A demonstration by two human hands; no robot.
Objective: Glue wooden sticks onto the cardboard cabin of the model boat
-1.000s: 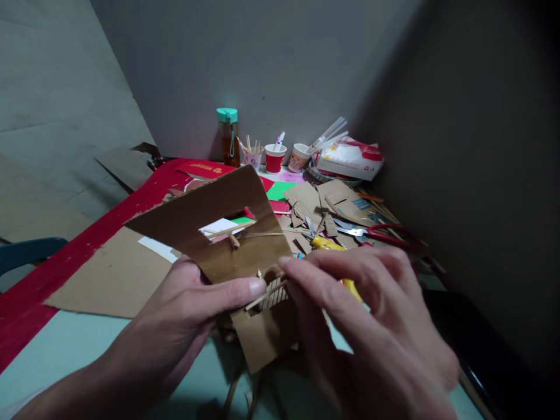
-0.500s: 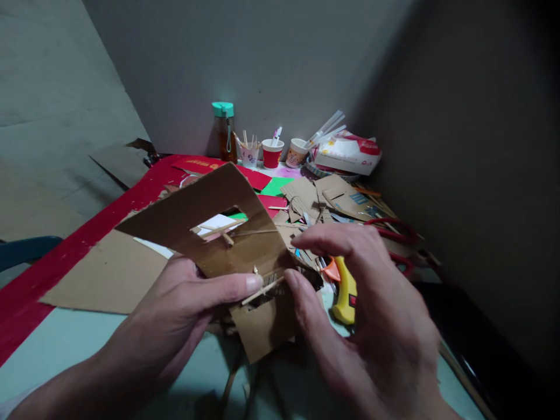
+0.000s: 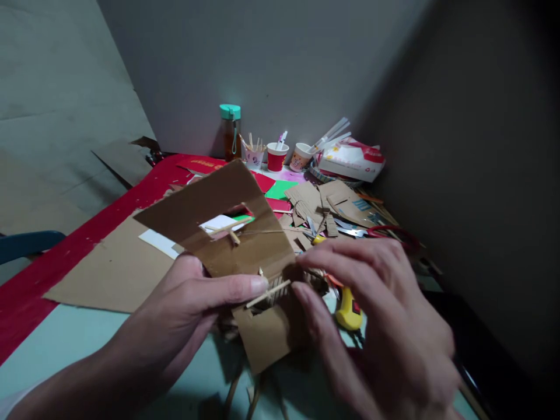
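A folded piece of brown cardboard with cut-out openings is pinched in my left hand, its thumb pressed on the front. A thin wooden stick lies across the lower opening, just right of that thumb. Another small stick juts out at the upper opening. My right hand is at the cardboard's right edge, thumb and forefinger apart, close to the end of the lower stick. Whether the right thumb touches the cardboard is hard to make out. A yellow-handled tool lies behind the right hand.
Cardboard scraps and red-handled scissors cover the table's right side. Along the wall stand a bottle, a red paper cup and other cups holding sticks and straws. A large cardboard sheet lies at left.
The right forefinger has come down nearer to the thumb by the cardboard's edge. The cardboard, still in my left hand, appears slightly further right and tilted a little differently.
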